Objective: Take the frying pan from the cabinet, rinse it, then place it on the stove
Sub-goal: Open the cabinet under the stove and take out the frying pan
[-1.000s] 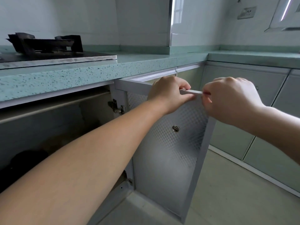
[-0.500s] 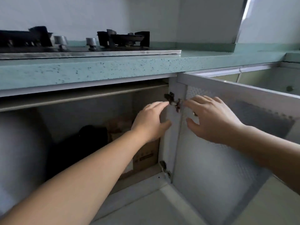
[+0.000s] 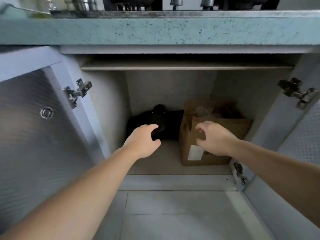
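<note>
Both doors now stand wide where half a second ago only the right one was swung out, and both hands have left the hinge side and reached into the open cabinet [image 3: 173,161] beneath the speckled green countertop [image 3: 155,30]. At the back left of the cabinet floor lies the frying pan [image 3: 166,122], a black, shadowed shape with a rounded dark knob-like part at its top; finer detail is lost in the gloom. The left hand [image 3: 143,141] is directly in front of it, fingers curled in a loose, unclosed C, thumb and fingertips overlapping the pan's dark edge; whether they touch it cannot be told. The right hand [image 3: 214,137] hovers, fingers spread and bent, holding nothing, in front of a cardboard box [image 3: 213,158] that sits just right of the pan. A white label [image 3: 194,152] on the box front is too blurred to read. The left door [image 3: 34,127] and right door [image 3: 294,153] flank the opening, and the stove [image 3: 173,7] edge shows above the counter.
</note>
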`<state>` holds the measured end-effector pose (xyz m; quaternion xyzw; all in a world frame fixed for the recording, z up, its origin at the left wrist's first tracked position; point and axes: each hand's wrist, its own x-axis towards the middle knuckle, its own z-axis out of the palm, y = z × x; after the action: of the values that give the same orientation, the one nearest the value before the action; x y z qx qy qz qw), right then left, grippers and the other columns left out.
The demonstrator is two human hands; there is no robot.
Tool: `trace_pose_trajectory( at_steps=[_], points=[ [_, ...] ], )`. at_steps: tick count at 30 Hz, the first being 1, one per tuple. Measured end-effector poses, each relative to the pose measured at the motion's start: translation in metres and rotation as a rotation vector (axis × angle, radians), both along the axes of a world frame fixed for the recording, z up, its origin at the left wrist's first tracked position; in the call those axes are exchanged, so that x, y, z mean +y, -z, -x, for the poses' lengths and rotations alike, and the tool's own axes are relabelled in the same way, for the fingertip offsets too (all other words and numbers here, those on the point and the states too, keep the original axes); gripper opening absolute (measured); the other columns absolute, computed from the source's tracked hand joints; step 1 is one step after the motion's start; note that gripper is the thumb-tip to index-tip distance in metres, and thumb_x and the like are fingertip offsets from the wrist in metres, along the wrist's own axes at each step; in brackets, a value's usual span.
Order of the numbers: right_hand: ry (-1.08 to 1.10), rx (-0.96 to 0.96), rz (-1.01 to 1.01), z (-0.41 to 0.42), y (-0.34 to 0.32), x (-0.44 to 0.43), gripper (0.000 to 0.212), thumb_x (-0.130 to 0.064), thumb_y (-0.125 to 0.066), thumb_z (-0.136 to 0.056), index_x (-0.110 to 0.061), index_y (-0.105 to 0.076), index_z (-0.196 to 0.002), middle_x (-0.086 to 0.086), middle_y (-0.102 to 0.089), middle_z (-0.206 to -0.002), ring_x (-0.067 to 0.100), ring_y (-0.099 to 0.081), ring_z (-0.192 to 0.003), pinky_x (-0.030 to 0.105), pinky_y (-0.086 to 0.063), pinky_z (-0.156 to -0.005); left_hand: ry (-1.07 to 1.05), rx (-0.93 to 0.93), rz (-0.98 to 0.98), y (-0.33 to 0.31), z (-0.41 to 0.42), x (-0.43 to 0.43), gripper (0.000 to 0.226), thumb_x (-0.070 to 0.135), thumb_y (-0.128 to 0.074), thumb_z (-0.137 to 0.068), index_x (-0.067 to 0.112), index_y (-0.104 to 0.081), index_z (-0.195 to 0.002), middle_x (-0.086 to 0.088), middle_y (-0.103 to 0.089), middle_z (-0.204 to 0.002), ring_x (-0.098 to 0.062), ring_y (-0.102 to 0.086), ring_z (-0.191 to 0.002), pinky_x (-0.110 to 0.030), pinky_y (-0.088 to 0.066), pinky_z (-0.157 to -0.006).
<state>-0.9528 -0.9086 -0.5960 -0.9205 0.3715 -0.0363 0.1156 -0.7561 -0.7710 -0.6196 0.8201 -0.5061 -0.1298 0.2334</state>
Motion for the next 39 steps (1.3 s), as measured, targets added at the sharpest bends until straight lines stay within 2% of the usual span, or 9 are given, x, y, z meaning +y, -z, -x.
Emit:
trace_pose_trajectory(
  at_steps=[4, 11, 16, 19, 24, 28, 33, 36, 39],
  points=[
    [-0.046, 0.06, 0.006, -0.038, -0.016, 0.008, 0.05, -0.032, -0.054, -0.09, -0.019, -0.047, -0.139, 0.001, -0.049, -0.136, 0.02, -0.056, -0.113, 0.031, -0.051, -0.089, -0.12, 0.074, 0.028, -0.003, -0.017, 0.042, 0.058, 0.031, -0.054, -0.088, 0.031, -0.038, -0.144, 0.003, -0.042, -0.145, -0.021, -0.054, -0.116, -0.029, -0.047, -0.088],
    [-0.023, 0.081, -0.051, -0.088, -0.014, 0.018, 0.049, -0.033, -0.053, -0.09, -0.018, -0.048, -0.137, 0.003, -0.054, -0.133, 0.021, -0.058, -0.11, 0.036, -0.053, -0.091, -0.135, 0.098, 0.022, -0.003, -0.037, 0.07, 0.06, 0.031, -0.054, -0.088, 0.031, -0.036, -0.145, 0.003, -0.041, -0.146, -0.02, -0.046, -0.127, -0.03, -0.043, -0.098],
    [0.024, 0.016, -0.241, -0.118, 0.035, 0.01, 0.046, -0.033, -0.054, -0.09, -0.017, -0.051, -0.133, 0.004, -0.057, -0.127, 0.022, -0.058, -0.106, 0.032, -0.052, -0.089, -0.189, 0.145, -0.044, 0.023, -0.053, 0.05, 0.06, 0.031, -0.055, -0.088, 0.029, -0.037, -0.145, 0.001, -0.043, -0.144, -0.02, -0.048, -0.125, -0.024, -0.04, -0.094],
    [0.046, 0.004, -0.364, -0.142, 0.078, 0.001, 0.043, -0.034, -0.055, -0.09, -0.017, -0.055, -0.129, 0.004, -0.058, -0.124, 0.021, -0.057, -0.107, 0.03, -0.049, -0.088, -0.232, 0.196, -0.085, 0.045, -0.06, 0.035, 0.059, 0.031, -0.055, -0.086, 0.027, -0.041, -0.143, 0.002, -0.052, -0.134, -0.02, -0.057, -0.111, -0.031, -0.05, -0.091],
    [0.241, -0.149, -0.708, -0.195, 0.143, 0.0, 0.032, -0.029, -0.056, -0.092, -0.012, -0.061, -0.118, 0.006, -0.062, -0.111, 0.023, -0.06, -0.101, 0.029, -0.051, -0.079, -0.251, 0.165, -0.167, 0.077, -0.077, 0.009, 0.054, 0.027, -0.057, -0.088, 0.025, -0.043, -0.139, -0.004, -0.05, -0.135, -0.025, -0.052, -0.118, -0.035, -0.046, -0.097],
    [0.372, -0.249, -0.97, -0.242, 0.181, -0.002, 0.019, -0.028, -0.058, -0.088, -0.01, -0.063, -0.095, 0.009, -0.062, -0.093, 0.024, -0.062, -0.081, 0.019, -0.046, -0.047, -0.287, 0.217, -0.172, 0.102, -0.089, -0.008, 0.05, 0.027, -0.056, -0.087, 0.025, -0.044, -0.136, -0.005, -0.053, -0.126, -0.026, -0.055, -0.112, -0.039, -0.048, -0.096],
    [0.522, -0.369, -1.221, -0.284, 0.221, -0.006, 0.034, -0.023, -0.06, -0.082, -0.008, -0.065, -0.112, 0.015, -0.064, -0.101, 0.031, -0.065, -0.098, 0.031, -0.05, -0.065, -0.289, 0.203, -0.173, 0.123, -0.099, -0.014, 0.052, 0.027, -0.054, -0.09, 0.02, -0.041, -0.14, -0.007, -0.047, -0.139, -0.025, -0.044, -0.129, -0.031, -0.038, -0.104],
    [0.568, -0.391, -1.293, -0.296, 0.235, -0.008, 0.028, -0.023, -0.056, -0.086, -0.01, -0.062, -0.11, 0.012, -0.06, -0.094, 0.03, -0.06, -0.094, 0.031, -0.047, -0.064, -0.308, 0.22, -0.193, 0.131, -0.111, -0.014, 0.061, 0.03, -0.052, -0.092, 0.021, -0.031, -0.148, -0.006, -0.038, -0.149, -0.024, -0.036, -0.137, -0.031, -0.033, -0.109],
    [0.61, -0.444, -1.383, -0.304, 0.248, -0.016, 0.035, -0.027, -0.057, -0.086, -0.011, -0.06, -0.117, 0.009, -0.064, -0.111, 0.028, -0.062, -0.104, 0.03, -0.047, -0.066, -0.347, 0.283, -0.168, 0.136, -0.117, -0.015, 0.065, 0.032, -0.052, -0.092, 0.024, -0.026, -0.151, -0.004, -0.034, -0.152, -0.022, -0.035, -0.139, -0.03, -0.032, -0.111]
  ],
)
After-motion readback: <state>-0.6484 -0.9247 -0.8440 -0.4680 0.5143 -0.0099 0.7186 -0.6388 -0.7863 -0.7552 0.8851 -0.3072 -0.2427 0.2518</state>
